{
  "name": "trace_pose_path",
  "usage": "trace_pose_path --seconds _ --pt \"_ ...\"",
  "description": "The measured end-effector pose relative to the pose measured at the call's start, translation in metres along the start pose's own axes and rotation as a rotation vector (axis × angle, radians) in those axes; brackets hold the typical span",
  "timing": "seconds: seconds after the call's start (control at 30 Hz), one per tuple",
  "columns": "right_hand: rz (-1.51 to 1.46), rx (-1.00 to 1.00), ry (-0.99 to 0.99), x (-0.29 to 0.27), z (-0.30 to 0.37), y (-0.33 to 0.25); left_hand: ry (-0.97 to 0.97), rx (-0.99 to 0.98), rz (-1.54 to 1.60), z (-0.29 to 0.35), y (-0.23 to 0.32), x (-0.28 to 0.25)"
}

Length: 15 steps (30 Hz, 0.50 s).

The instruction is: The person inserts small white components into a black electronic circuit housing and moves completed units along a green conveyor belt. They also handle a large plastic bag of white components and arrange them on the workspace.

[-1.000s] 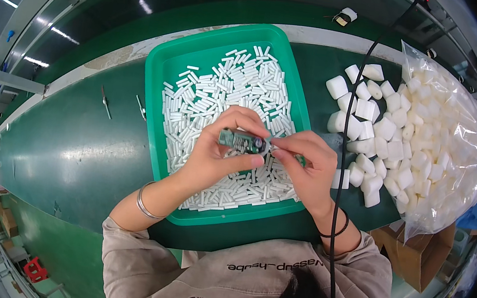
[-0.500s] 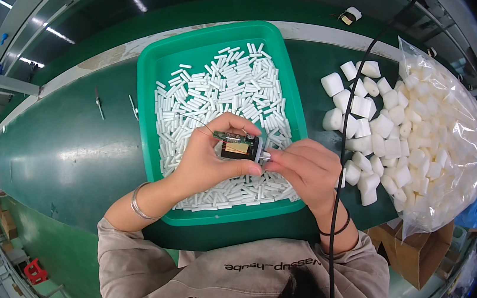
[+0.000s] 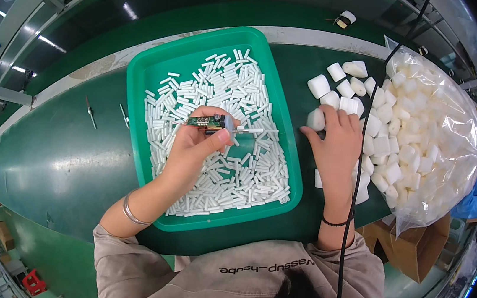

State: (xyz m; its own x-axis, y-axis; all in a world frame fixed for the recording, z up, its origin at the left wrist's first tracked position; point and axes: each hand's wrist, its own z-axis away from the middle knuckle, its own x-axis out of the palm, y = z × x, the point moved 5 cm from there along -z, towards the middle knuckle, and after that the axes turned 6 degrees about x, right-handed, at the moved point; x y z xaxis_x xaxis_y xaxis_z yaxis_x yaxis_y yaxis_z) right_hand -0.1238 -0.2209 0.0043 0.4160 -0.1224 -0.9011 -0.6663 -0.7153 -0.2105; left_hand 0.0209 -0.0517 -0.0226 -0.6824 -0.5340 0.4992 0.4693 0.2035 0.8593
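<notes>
My left hand (image 3: 204, 139) is closed round a small device (image 3: 209, 123) with a green circuit board and a round grey end. From that end a thin shaft points right, with a white tube (image 3: 257, 131) on it. Beneath the hand lies a green tray (image 3: 298, 186) of short white tubes (image 3: 240, 84). To the right, my right hand (image 3: 338, 140) is at the near left of a heap of white foam plugs (image 3: 380, 145). Its thumb and forefinger close on one foam plug (image 3: 316, 120), which still rests among the others.
A clear plastic bag (image 3: 450, 145) spills the foam plugs at the right. A black cable (image 3: 347, 246) hangs in front of my right arm. Two thin tools (image 3: 89, 111) lie left of the tray. Another small device (image 3: 345, 20) sits beyond the table's far edge. A cardboard box (image 3: 417, 248) stands below right.
My right hand has left the device's end and moved right to the foam plugs. The shaft with the white tube now shows uncovered. My left hand has shifted slightly left, keeping its hold.
</notes>
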Motion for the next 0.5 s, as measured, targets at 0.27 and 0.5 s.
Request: trace_pose_path --seconds 0.27,0.5 --pt "-0.695 0.033 -0.100 -0.007 0.004 -0.023 -0.009 0.028 0.007 0.001 0.002 -0.001" --pt "-1.075 -0.038 -0.312 -0.007 0.028 -0.057 -0.167 0.228 -0.200 0.006 0.009 0.003"
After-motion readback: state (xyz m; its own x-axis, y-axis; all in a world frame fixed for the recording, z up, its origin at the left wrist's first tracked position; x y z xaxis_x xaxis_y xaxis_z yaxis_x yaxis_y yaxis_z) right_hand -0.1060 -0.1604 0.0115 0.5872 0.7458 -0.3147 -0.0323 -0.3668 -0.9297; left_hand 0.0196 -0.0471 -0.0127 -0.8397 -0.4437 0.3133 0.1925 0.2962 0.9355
